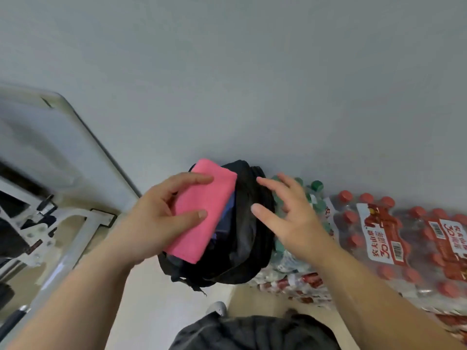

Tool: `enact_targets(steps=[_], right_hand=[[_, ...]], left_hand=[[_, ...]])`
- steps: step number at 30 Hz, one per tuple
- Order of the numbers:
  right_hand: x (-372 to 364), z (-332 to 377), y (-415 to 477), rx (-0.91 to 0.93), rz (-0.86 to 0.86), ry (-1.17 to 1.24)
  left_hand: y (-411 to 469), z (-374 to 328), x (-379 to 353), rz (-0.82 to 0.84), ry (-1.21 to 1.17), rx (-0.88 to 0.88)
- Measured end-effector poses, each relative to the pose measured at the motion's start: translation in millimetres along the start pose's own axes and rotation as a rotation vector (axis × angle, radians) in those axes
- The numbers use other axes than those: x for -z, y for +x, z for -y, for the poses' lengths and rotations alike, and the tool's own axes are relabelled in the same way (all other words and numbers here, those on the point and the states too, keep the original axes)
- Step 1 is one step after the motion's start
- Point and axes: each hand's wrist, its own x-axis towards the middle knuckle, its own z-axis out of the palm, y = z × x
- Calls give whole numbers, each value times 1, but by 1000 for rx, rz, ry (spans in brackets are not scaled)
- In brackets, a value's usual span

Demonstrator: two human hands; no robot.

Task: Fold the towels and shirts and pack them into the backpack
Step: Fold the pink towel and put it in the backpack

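Left hand [161, 210] gripping folded pink towel [202, 210] over open black backpack [242, 236], right hand [290, 215] spread empty alongside.

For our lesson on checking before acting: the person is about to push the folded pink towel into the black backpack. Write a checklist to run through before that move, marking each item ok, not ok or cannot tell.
1. Pink towel folded into a compact rectangle: ok.
2. Left hand has a firm hold on the towel, thumb and fingers on it: ok.
3. Black backpack mouth open under the towel: ok, dark blue fabric shows inside.
4. Right hand holding the opening wide: not ok, it is spread open beside the rim, not gripping.
5. Room left inside: cannot tell.
6. Backpack standing steady against the packs of bottled water: cannot tell.
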Motion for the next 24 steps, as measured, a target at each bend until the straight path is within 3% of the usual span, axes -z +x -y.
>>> enact_targets(steps=[4, 10, 14, 19, 21, 24], right_hand=[[-23, 4, 5, -125, 38, -274], [-19, -5, 10, -100, -113, -448], [-14, -5, 9, -107, -114, -489], [-8, -8, 11, -113, -83, -522], [-5, -9, 13, -130, -78, -534], [-2, -9, 14, -151, -66, -537]], left_hand=[[18, 51, 37, -188, 116, 93], [62, 133, -13, 19, 293, 207], [96, 169, -42, 30, 178, 274], [143, 189, -53, 77, 119, 239], [158, 200, -50, 157, 221, 259], [169, 215, -47, 292, 602, 233]])
